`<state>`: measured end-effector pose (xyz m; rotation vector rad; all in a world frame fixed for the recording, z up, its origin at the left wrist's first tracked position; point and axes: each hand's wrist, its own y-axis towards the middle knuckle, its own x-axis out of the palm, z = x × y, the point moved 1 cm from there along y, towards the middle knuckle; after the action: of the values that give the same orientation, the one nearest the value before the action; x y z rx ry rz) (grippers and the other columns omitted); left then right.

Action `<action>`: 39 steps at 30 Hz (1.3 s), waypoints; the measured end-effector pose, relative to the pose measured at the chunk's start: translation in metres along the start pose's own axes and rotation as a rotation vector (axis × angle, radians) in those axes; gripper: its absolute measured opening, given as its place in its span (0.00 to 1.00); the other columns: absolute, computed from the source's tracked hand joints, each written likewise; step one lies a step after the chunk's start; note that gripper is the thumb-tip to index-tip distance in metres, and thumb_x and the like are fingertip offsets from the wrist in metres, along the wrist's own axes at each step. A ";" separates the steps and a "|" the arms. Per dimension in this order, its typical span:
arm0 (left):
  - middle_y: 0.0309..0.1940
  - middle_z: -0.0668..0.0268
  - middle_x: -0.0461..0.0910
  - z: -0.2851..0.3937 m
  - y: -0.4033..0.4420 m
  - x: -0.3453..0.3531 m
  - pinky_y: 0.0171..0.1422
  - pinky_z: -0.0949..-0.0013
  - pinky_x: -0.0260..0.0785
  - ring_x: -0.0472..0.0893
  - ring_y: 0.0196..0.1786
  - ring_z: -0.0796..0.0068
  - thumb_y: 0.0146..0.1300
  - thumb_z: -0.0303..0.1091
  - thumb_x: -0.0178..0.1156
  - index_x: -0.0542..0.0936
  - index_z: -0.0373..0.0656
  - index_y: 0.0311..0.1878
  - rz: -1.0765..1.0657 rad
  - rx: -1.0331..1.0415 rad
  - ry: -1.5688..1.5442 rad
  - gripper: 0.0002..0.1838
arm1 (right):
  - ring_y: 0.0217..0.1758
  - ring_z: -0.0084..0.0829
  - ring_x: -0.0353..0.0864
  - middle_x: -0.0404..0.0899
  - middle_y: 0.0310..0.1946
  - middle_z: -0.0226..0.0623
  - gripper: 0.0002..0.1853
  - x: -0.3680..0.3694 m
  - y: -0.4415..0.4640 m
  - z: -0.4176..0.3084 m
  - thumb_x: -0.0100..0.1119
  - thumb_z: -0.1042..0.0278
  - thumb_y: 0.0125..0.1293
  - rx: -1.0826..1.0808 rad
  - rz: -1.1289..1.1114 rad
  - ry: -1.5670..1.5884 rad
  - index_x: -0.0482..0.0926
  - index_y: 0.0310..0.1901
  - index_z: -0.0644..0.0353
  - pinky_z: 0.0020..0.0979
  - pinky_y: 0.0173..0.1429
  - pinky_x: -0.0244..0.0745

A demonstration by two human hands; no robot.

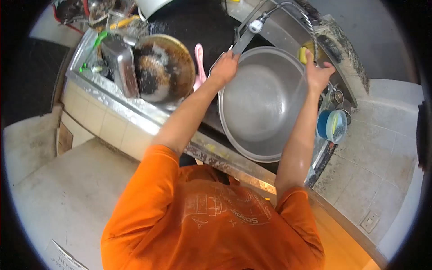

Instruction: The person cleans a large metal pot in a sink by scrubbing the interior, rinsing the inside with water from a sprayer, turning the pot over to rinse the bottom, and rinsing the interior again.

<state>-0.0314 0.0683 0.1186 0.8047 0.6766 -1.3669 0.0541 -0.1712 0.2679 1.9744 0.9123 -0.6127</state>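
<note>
A wide grey metal basin (258,96) sits tilted in the sink in front of me, its inside bare. My left hand (225,67) is closed at its upper left rim, where a thin metal handle shows beside the fingers. My right hand (318,75) is raised by the upper right rim, thumb and fingers apart. Close to those fingertips is a yellow sponge (302,55); whether they touch it is unclear. A pink-handled brush (199,57) lies left of my left hand.
Left of the basin stand a scorched round pan (164,67) and a rectangular metal container (120,65). A spray head (255,27) on a flexible hose (309,22) hangs above the basin. A blue-and-clear tub (332,126) sits on the right ledge.
</note>
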 end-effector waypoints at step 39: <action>0.63 0.36 0.63 0.343 -0.101 0.240 0.75 0.51 0.49 0.62 0.68 0.40 0.57 0.37 0.55 0.74 0.29 0.56 -0.050 0.313 -0.501 0.26 | 0.36 0.34 0.82 0.83 0.34 0.45 0.15 -0.108 0.069 -0.003 0.55 0.61 0.68 -0.337 -1.053 -0.060 0.82 0.43 0.67 0.36 0.43 0.77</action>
<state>-0.1212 -0.3525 0.1089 0.6496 0.0920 -1.6626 0.0420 -0.2339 0.3793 1.0589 1.8737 -0.9876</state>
